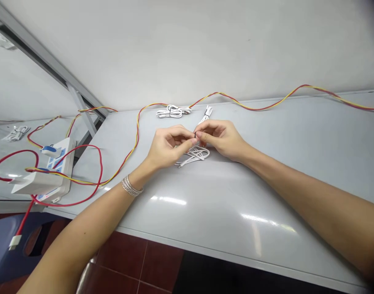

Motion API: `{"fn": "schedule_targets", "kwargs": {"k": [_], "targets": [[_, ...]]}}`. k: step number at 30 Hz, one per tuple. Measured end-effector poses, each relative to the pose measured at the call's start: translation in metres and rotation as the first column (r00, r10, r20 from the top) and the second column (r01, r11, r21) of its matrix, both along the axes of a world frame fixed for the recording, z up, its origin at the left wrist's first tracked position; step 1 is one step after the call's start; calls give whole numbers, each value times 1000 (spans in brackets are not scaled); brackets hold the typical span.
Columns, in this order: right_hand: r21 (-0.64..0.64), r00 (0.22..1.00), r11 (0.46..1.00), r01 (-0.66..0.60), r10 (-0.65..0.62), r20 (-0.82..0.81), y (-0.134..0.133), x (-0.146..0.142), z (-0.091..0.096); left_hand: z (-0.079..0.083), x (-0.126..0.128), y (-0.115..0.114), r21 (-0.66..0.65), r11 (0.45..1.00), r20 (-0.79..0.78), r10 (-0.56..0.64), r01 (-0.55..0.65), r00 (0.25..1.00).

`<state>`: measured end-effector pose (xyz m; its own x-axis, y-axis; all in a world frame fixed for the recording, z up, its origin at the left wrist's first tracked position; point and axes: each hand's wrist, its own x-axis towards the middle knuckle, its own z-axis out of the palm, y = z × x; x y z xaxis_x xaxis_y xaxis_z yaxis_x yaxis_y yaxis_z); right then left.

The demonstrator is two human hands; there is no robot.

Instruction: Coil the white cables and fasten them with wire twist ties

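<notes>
My left hand [171,146] and my right hand [225,139] meet over the table, thumbs and index fingers pinched together. Between the fingertips shows a small piece of black cable tie [195,134], mostly covered by the fingers. Just below them a loosely folded white cable [197,154] lies on the table, its metal-tipped end pointing to the left. Beyond my right fingers a white cable bundle [207,112] with a dark tie sticks out; whether it joins the folded cable is hidden. Another tied white cable bundle [173,112] lies near the wall.
A red and yellow twisted wire [263,109] runs along the back of the grey table [205,220]. On the left stands a white power strip [70,157] with a white adapter [36,182] and red cable [101,163]. A blue chair [9,241] is at lower left.
</notes>
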<state>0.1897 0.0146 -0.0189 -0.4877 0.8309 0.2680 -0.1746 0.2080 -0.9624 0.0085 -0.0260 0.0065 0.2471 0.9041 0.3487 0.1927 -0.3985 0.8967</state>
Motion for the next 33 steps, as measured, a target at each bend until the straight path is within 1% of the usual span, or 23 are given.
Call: {"fn": "schedule_targets", "kwargs": {"k": [6, 10, 13, 16, 20, 22, 25, 30, 33], "targets": [[-33, 999, 999, 36, -37, -13, 1, 0, 0, 0, 2, 0, -51, 998, 33, 36, -35, 999], [-96, 997, 993, 72, -75, -29, 2, 1, 0, 1, 1, 0, -188, 982, 127, 53, -29, 991], [-133, 996, 988, 73, -80, -41, 3, 2, -1, 2, -1, 2, -316, 949, 228, 62, 13, 972], [-160, 997, 985, 64, -71, -42, 4, 3, -2, 2, -3, 5, -433, 900, 314, 97, 51, 944], [-166, 997, 985, 50, -58, -43, 4, 3, -2, 1, -4, 8, -509, 855, 383, 127, 95, 915], [-164, 997, 985, 59, -67, -46, 4, 3, -2, 2, -4, 7, -511, 853, 374, 111, 104, 921], [-147, 996, 987, 68, -76, -48, 3, 3, -2, 4, -3, 5, -505, 856, 304, 55, 112, 951], [-106, 998, 994, 16, -23, -64, 2, 3, -2, 6, -4, 3, -574, 803, 251, -13, 160, 968], [-89, 999, 996, 4, -7, -37, 2, 3, -1, 6, -5, 3, -596, 787, 224, -29, 160, 974]]}}
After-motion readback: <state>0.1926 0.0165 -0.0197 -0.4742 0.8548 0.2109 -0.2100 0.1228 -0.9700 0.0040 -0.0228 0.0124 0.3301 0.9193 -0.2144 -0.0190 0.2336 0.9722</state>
